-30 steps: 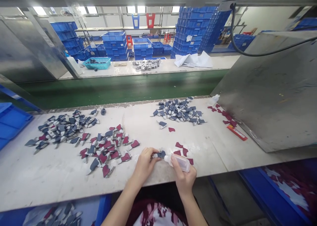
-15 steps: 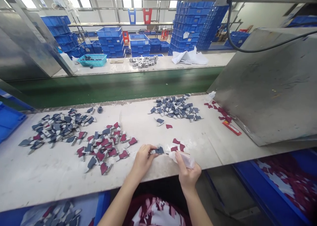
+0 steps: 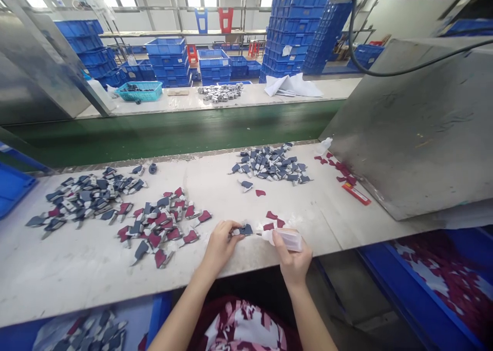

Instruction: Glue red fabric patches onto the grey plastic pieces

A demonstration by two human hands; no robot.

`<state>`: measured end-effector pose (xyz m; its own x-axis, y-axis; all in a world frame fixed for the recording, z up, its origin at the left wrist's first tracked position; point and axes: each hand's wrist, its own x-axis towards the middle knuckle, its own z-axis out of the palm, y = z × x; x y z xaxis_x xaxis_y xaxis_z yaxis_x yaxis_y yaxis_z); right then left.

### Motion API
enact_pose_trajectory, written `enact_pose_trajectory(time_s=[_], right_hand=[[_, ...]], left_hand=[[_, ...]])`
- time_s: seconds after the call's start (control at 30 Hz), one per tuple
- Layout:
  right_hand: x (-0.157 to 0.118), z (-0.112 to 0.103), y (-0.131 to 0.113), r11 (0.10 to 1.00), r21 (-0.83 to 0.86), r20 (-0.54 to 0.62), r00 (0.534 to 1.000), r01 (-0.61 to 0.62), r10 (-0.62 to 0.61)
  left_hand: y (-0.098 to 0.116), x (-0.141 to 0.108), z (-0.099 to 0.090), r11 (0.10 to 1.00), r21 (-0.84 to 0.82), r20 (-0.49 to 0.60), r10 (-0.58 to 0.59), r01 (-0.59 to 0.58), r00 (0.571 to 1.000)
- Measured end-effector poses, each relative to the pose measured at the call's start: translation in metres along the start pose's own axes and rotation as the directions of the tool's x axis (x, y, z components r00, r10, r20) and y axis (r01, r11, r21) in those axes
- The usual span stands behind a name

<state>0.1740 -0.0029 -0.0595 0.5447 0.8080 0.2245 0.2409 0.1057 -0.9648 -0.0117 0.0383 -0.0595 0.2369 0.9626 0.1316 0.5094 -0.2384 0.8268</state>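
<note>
Near the table's front edge, my left hand (image 3: 221, 246) pinches a small dark blue and grey moulded piece (image 3: 245, 230). My right hand (image 3: 295, 261) is closed around a translucent squeeze bottle (image 3: 287, 239), tilted on its side. Its thin nozzle points left and ends close to the piece; whether it touches I cannot tell. Just behind the bottle lie a few loose maroon patches (image 3: 271, 215). Left of my left hand spreads a heap of pieces with maroon patches on them (image 3: 162, 222). Farther back sits a heap of dark blue pieces (image 3: 271, 162).
Another heap of blue pieces (image 3: 90, 194) covers the table's left. At right, a red packet (image 3: 356, 194) and maroon patches lie against a metal housing (image 3: 416, 130). Blue bins (image 3: 404, 284) stand below the table edge. Beyond the green conveyor belt (image 3: 185, 130) sits a turquoise basket (image 3: 140, 95).
The squeeze bottle has turned a little more level, its nozzle still beside the piece. The whole view has shifted slightly. Both hands keep their grip.
</note>
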Motion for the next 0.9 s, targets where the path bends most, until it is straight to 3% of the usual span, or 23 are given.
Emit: enact_pose_trajectory(time_s=[0.43,0.6,0.77,0.9], right_hand=[[0.0,0.011,-0.003,1.0,-0.026,0.069,0.998,0.004,-0.002],[0.0,0.018,-0.006,0.997,0.05,0.101,0.994,-0.052,0.047],[0.027,-0.002,0.005,0.973,0.168,-0.043,0.985,-0.16,0.169],[0.066,-0.024,0.02,0.987,0.15,-0.183,0.979,-0.065,0.092]], left_hand=[[0.0,0.0,0.0,1.0,0.008,0.003,0.012,-0.012,1.0],[0.002,0.0,-0.001,1.0,0.002,0.003,-0.002,0.002,1.0],[0.001,0.001,-0.001,1.0,0.007,0.005,-0.012,0.012,1.0],[0.0,0.001,0.0,1.0,0.011,-0.001,-0.025,0.025,1.0]])
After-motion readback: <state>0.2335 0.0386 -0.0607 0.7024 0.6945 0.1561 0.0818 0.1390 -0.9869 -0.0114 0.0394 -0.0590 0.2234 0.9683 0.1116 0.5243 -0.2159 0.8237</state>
